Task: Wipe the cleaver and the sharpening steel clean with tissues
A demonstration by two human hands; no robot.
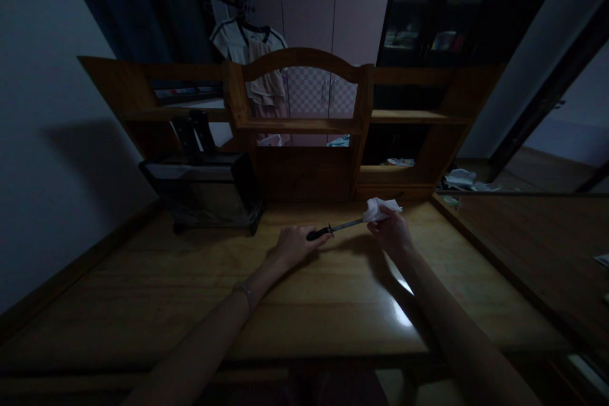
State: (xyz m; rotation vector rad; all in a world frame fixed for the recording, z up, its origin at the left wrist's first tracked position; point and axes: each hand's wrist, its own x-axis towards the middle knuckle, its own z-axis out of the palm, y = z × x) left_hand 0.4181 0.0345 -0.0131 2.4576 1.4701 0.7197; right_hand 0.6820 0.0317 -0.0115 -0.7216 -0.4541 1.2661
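Note:
A honing steel (347,225) with a black handle, a small guard and a thin grey rod is held over the wooden desk. My left hand (295,246) is closed around its handle, the rod pointing right. At the rod's far end, my right hand (391,231) pinches a crumpled white tissue (379,208) wrapped about the tip, so the tip is hidden. To the left stands a dark knife block (204,193), with two black-handled knives (193,136) upright in it.
The wooden desktop (200,304) lies beneath both hands. A wooden shelf unit (299,127) with an arched top rises along its back edge, and a wall (42,139) borders the left. Clothes (257,51) hang beyond the shelf. Papers (459,179) lie past the right edge.

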